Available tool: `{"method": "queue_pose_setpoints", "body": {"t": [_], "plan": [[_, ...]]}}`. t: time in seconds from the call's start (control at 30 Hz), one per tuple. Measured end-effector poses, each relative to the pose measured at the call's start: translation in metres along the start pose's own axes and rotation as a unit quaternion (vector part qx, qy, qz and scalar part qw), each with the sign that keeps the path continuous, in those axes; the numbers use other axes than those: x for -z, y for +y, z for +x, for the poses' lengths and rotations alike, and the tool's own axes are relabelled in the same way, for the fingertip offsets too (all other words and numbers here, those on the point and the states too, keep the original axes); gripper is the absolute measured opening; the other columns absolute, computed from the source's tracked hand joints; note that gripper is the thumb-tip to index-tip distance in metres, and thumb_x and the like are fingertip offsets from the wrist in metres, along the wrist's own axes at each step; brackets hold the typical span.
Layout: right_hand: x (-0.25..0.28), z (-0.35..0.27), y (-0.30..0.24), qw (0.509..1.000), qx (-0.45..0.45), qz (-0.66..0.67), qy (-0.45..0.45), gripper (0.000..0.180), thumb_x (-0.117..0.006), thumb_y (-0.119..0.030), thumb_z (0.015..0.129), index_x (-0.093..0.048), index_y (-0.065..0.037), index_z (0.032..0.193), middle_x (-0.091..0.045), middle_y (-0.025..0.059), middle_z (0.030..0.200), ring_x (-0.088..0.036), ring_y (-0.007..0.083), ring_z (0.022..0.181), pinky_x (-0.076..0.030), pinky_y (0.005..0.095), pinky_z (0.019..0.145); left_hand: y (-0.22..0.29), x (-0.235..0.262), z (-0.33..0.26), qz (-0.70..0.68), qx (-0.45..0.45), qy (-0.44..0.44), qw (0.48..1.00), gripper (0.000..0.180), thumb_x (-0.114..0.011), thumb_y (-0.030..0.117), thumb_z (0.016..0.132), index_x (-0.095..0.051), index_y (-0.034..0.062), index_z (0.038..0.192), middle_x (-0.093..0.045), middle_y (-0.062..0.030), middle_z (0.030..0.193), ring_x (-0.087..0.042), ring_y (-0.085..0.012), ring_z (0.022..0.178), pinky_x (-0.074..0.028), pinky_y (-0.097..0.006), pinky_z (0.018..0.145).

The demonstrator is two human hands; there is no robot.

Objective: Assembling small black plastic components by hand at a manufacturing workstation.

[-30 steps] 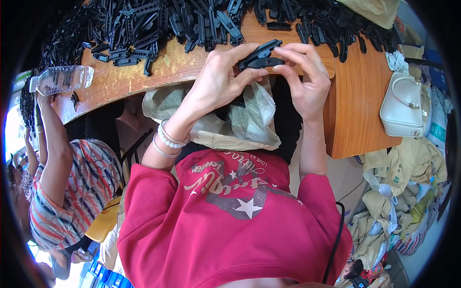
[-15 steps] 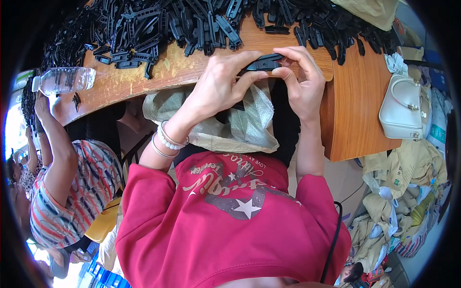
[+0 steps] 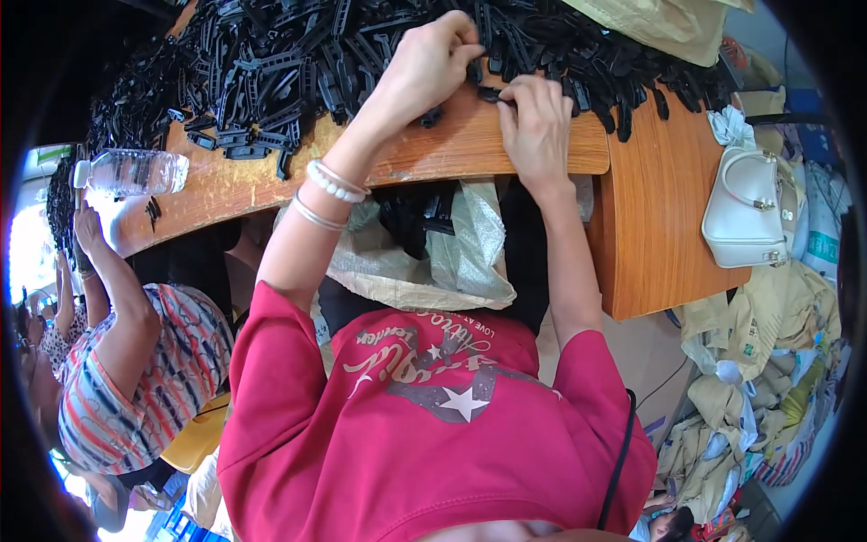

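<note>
Near the top centre of the frame, the left hand (image 3: 424,68) is curled into the pile of black plastic clips (image 3: 298,63) that is spread across the upper part of the wooden tabletop (image 3: 452,149); its fingers are closed among the clips, though which clip is gripped cannot be told. Just to its right, the right hand (image 3: 537,122) is laid at the tabletop's near edge, fingertips pinched on a small black clip (image 3: 492,93) at the rim of the pile. The two hands are held close together but not touching. Bead and metal bracelets (image 3: 330,185) are worn on the left wrist. Below the tabletop edge, at centre, an open woven sack (image 3: 452,262) with black pieces inside is seen. A plastic water bottle (image 3: 131,172) is lying at the left of the tabletop, beside another person in a striped shirt (image 3: 135,379). A white handbag (image 3: 750,212) is hung at the right.
</note>
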State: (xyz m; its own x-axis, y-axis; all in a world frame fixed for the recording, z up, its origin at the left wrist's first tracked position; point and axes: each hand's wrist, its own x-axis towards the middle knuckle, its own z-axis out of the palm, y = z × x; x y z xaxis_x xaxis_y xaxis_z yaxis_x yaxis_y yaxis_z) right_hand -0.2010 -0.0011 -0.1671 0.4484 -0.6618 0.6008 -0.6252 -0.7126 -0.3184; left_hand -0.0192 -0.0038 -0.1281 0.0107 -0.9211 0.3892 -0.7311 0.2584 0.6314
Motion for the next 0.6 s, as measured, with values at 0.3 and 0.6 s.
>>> {"method": "queue_pose_setpoints", "body": {"t": [0.3,0.6], "plan": [[0.023,-0.023,-0.015,0.921,-0.208,0.324,0.066,0.021,-0.055,0.002,0.087,-0.06,0.002,0.108,-0.06,0.0093,0.094,-0.058,0.0144,0.076,-0.047,0.0256,0.066,0.006,-0.002,-0.003,0.036,-0.177,-0.009,0.984,0.016,-0.058,0.001,0.082,-0.064,0.0023,0.097,-0.063,-0.0129,0.083,-0.065,-0.0292,0.072,-0.051,-0.034,0.061],[0.058,-0.014,-0.023,0.789,-0.211,0.571,-0.087,0.018,-0.063,0.0,0.084,-0.068,0.002,0.102,-0.063,0.004,0.088,-0.059,0.0098,0.073,-0.049,0.0213,0.067,0.04,0.025,-0.065,-0.549,0.218,-0.151,0.793,0.023,-0.047,0.02,0.098,-0.058,-0.0002,0.102,-0.06,-0.0091,0.059,-0.049,-0.0075,0.037,-0.032,-0.017,0.036]]}}
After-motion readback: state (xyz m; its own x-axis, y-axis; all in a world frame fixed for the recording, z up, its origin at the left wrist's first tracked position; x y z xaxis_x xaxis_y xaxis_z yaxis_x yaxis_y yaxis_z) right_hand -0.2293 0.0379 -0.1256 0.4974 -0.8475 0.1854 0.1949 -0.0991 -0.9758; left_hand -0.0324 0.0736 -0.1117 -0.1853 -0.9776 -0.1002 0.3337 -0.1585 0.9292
